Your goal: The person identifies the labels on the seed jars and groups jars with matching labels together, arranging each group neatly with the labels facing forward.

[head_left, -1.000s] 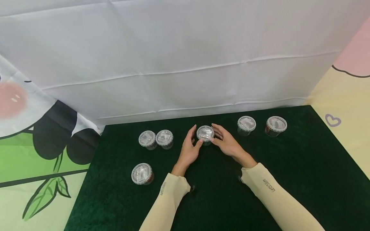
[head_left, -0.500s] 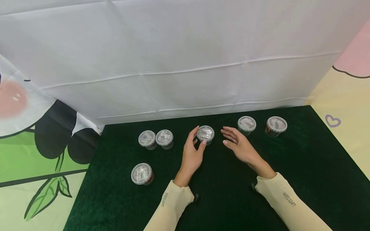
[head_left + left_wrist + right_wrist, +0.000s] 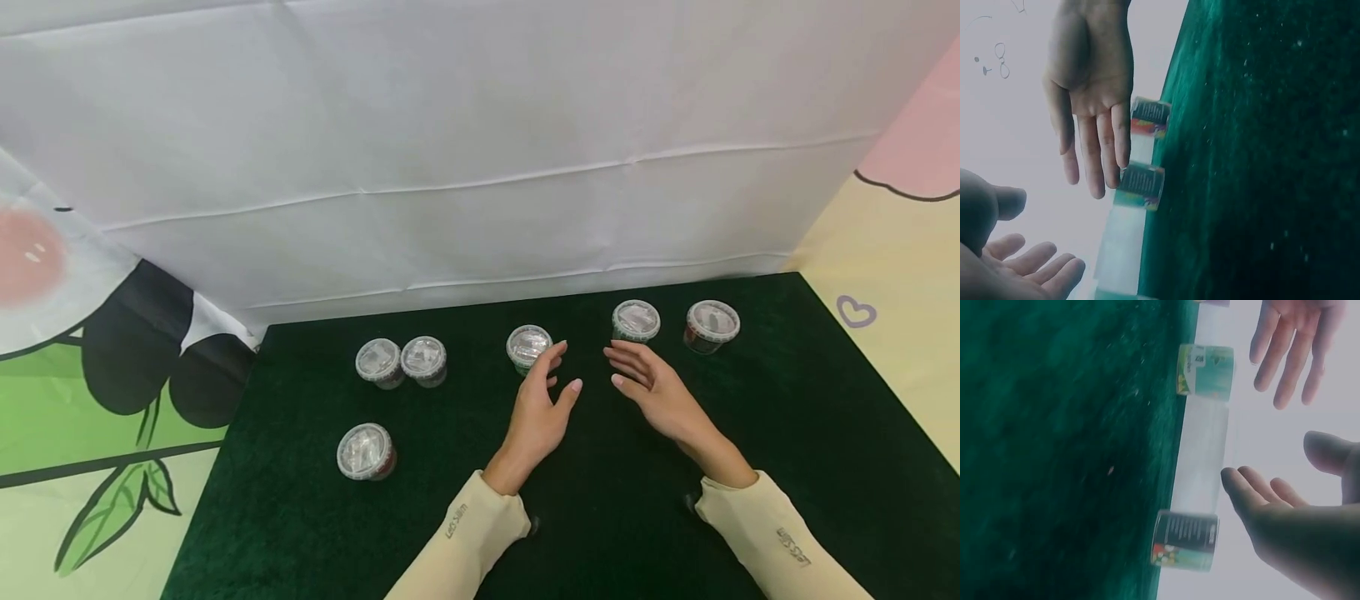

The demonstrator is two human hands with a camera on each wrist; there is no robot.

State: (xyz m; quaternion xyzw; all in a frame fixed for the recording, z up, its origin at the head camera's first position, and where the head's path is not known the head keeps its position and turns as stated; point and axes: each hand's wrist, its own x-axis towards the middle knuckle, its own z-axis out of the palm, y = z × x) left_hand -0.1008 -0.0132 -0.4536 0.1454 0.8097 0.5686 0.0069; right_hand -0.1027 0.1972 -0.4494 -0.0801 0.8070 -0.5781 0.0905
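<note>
My left hand [image 3: 536, 421] hovers just in front of a lidded plastic tub [image 3: 525, 342], its fingers loosely extended and holding nothing. Part of that tub's near side is hidden behind the fingertips. To the right, my right hand [image 3: 660, 398] is held in the air with relaxed fingers, nearest to another lidded tub [image 3: 636, 319] behind its fingertips. Both palms face each other across a gap. The right wrist view shows a tub with a green printed label [image 3: 1210, 372] and one with a dark label panel [image 3: 1186, 534].
At the back right stands a further tub [image 3: 712, 323]. Two tubs sit side by side at the left, a left one [image 3: 378, 360] and a right one [image 3: 424, 358], with another tub [image 3: 364, 452] nearer the front. A white cloth wall [image 3: 480, 208] borders the dark green tabletop [image 3: 300, 533].
Both hands have left the middle tub, the right hand first. They have drawn back toward the front and moved right. The tubs stay in place.
</note>
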